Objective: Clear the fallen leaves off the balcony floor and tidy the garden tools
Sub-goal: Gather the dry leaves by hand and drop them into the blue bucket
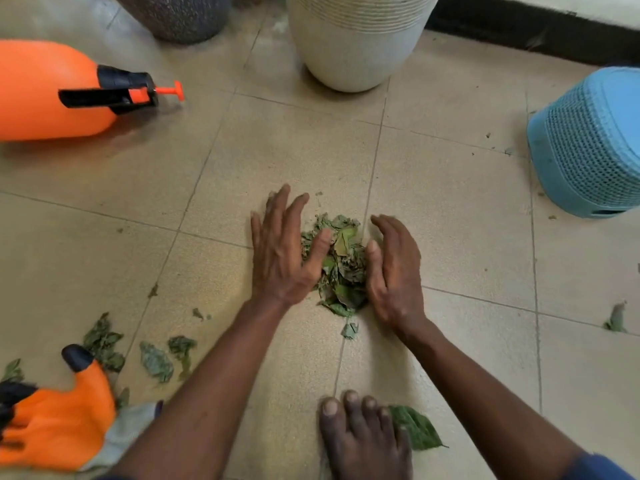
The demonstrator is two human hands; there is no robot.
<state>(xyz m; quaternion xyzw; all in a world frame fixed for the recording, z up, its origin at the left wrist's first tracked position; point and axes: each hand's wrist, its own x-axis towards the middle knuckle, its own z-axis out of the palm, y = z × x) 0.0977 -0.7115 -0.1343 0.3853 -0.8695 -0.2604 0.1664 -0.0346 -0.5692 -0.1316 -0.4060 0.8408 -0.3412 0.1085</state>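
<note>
at the centre of the frame, your two bare hands sit on either side of a small leaf pile, green and brown, heaped on the beige tiled floor. your left hand lies flat against the pile's left side, its fingers straight and spread wide, the thumb resting across the leaves. your right hand stands on its edge against the pile's right side, fingers together and gently curved, cupping the leaves without closing round them.

toward the lower left, several loose leaves lie scattered, well apart from the pile. at the bottom centre, your bare foot rests on the tiles with a single green leaf just beside its toes. one small leaf lies alone near the right edge.

at the upper left, an orange sprayer lies on its side, its black handle and orange nozzle pointing right. the lower left corner shows an orange glove with black fingertips and a grey cuff, lying on the floor. at the top centre stands a pale ribbed pot, with a dark speckled pot to its left. a blue basket with mesh sides sits at the right edge.
</note>
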